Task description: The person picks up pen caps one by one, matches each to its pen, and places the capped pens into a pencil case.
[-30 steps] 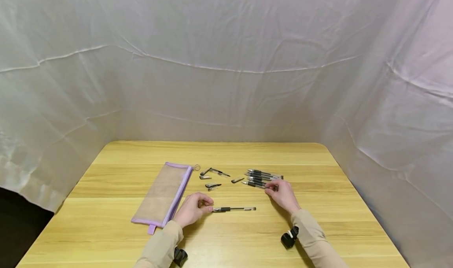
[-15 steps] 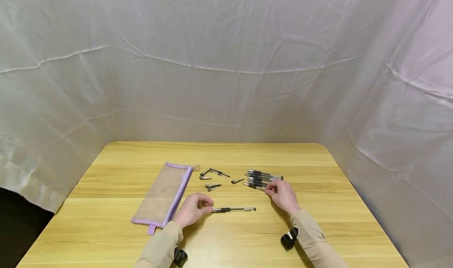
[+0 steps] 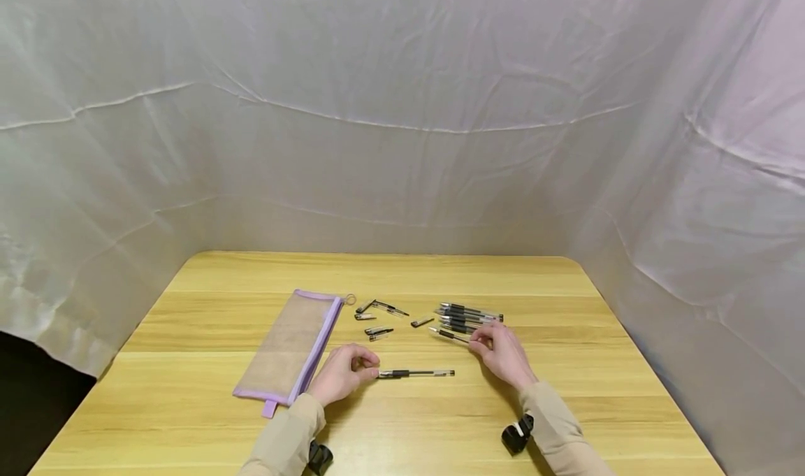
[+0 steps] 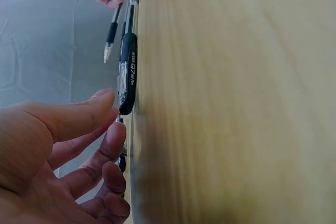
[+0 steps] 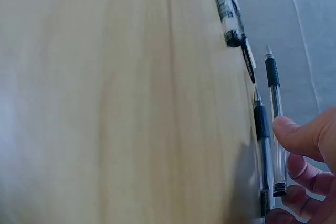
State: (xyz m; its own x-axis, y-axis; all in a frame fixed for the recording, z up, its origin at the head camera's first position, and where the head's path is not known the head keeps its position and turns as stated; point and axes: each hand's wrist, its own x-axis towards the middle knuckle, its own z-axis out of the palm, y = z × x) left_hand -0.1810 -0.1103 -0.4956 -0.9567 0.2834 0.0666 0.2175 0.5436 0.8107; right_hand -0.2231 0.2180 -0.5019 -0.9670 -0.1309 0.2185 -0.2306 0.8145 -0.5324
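Note:
My right hand [image 3: 502,352] pinches an uncapped black gel pen [image 5: 278,108] by its clear barrel, between thumb and fingers. The pen is raised at the near side of a row of uncapped gel pens [image 3: 462,315], its tip toward the left. A capped gel pen [image 3: 415,373] lies flat on the table in front of my left hand [image 3: 342,371]. In the left wrist view, its black cap [image 4: 128,80] is right by the left thumb and fingertips, which are loosely bent and do not visibly close round it.
Several loose black pen caps [image 3: 379,331] lie scattered between the hands, farther back on the wooden table [image 3: 402,434]. A purple-edged mesh zip pouch [image 3: 286,350] lies at the left. Grey cloth [image 3: 402,147] hangs behind and beside the table.
My right hand has picked the nearest uncapped pen up and drawn it slightly toward me, away from the row. The left hand and the capped pen have stayed put.

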